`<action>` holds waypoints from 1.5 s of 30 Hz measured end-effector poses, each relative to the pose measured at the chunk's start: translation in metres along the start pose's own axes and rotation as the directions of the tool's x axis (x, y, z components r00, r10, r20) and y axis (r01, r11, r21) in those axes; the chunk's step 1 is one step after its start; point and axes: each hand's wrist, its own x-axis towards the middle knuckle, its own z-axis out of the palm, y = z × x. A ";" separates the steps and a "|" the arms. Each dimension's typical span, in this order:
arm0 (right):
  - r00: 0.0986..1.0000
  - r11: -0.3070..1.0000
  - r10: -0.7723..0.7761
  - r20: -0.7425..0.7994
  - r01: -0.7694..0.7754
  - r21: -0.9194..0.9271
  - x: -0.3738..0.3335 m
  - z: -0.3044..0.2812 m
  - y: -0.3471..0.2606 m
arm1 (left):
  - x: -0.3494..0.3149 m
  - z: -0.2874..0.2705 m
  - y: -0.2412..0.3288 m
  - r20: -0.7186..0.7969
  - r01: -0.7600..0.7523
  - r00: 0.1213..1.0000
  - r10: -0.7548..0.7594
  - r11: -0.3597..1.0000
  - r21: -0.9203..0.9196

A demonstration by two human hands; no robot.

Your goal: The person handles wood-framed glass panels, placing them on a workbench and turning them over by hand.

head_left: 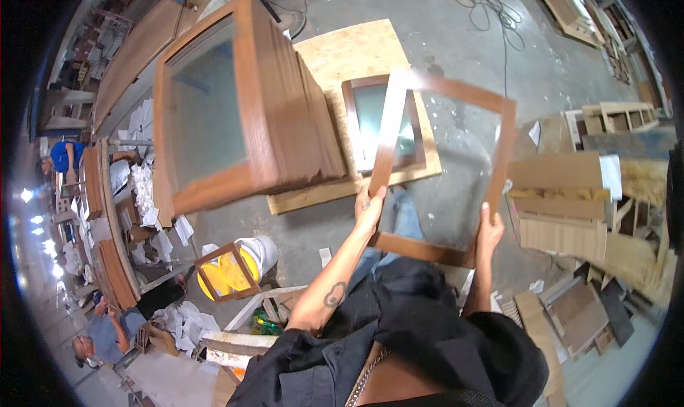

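Both my hands hold a brown wooden frame [503, 147] up in front of me, tilted. My left hand [369, 206] is closed around its left side, and my right hand [489, 230] grips the right side near the lower corner. The floor shows through the opening; whether a pane fills it I cannot tell. Beyond it, a similar glazed frame [350, 115] lies on a plywood sheet [356, 45], partly covered by the held one. To its left rises a tall stack of brown frames [296, 115], with greenish glass in the top one.
A white bucket [266, 254] with something yellow and a small wooden frame [251, 270] stands to my left. Cardboard and boards [559, 172] are piled at right. A black cable [491, 15] lies on the far floor. A person in grey [107, 336] is at lower left.
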 end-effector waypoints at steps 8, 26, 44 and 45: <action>0.960 0.974 0.120 0.253 -0.065 -0.218 0.185 0.243 0.153 | 0.225 0.025 -0.148 -0.420 0.329 0.792 -0.443 0.889 -0.319; 0.932 0.870 -0.219 0.288 0.320 -0.375 0.285 0.436 0.243 | 0.407 0.018 -0.268 -0.483 0.529 0.789 -0.380 0.820 0.219; 0.769 0.983 -0.068 0.635 0.161 -0.091 0.403 0.525 0.191 | 0.523 0.014 -0.220 -0.269 0.462 0.878 -0.397 0.849 0.255; 0.772 0.971 -0.156 0.616 0.234 -0.048 0.430 0.556 0.192 | 0.556 0.008 -0.212 -0.160 0.377 0.923 -0.349 0.903 0.206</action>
